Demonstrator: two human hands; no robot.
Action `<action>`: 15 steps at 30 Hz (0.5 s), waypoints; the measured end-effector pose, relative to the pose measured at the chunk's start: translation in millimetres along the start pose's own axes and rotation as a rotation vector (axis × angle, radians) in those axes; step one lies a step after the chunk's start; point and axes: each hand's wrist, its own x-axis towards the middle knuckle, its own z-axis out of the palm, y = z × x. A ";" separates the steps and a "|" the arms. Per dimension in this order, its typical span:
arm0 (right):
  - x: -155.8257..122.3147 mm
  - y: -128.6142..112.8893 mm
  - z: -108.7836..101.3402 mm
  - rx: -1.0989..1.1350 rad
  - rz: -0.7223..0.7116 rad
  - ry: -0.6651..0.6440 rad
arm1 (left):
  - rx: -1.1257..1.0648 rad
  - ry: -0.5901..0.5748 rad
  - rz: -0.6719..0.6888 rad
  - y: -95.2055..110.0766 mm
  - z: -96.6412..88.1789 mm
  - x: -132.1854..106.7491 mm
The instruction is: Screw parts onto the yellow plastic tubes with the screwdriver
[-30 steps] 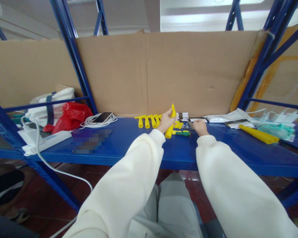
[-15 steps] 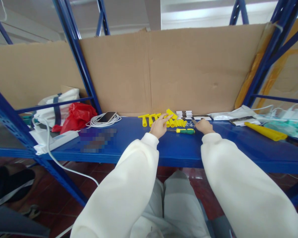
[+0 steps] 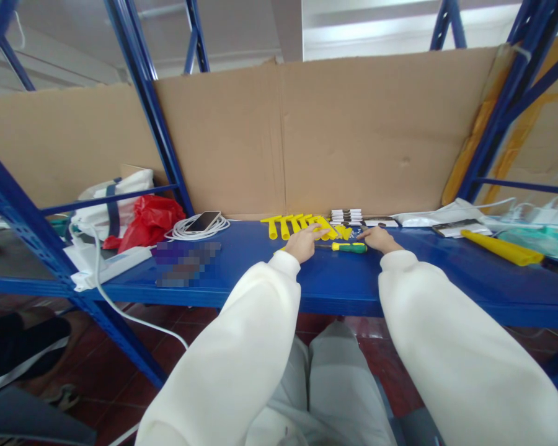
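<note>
Several yellow T-shaped plastic pieces (image 3: 285, 228) lie in a row on the blue shelf. At the row's right end, my left hand (image 3: 302, 244) has its fingers closed on a yellow T-shaped piece (image 3: 326, 225); its thumb side is partly hidden. My right hand (image 3: 380, 239) reaches down with the index finger stretched toward small metal parts (image 3: 354, 232), too small to make out. Nothing shows in its grasp. Between the hands lies a screwdriver (image 3: 349, 247) with a yellow and green handle. Smaller yellow pieces (image 3: 343, 232) lie beside the left fingertips.
White-and-dark small packs (image 3: 346, 217) are stacked at the back. To the right lie a white pouch (image 3: 425, 215) and a long yellow piece (image 3: 502, 248). Leftward are a phone (image 3: 203, 221) on coiled cable, a red bag (image 3: 151, 217) and a power strip (image 3: 125, 263). Cardboard (image 3: 353, 136) stands behind.
My left hand has come slightly lower and toward me, and the yellow piece at its fingertips is lower. My right index finger is now stretched out toward the small parts.
</note>
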 end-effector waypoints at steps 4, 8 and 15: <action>-1.5 -6.6 -4.1 -0.071 0.050 -0.095 | 0.038 -0.015 0.008 2.3 -1.2 -1.1; -3.1 -9.0 -5.5 -0.065 0.009 -0.086 | 0.064 -0.025 0.031 2.9 -0.3 -1.6; -9.3 -30.8 -6.7 0.282 -0.136 -0.055 | 0.089 -0.030 0.041 3.3 0.8 -1.8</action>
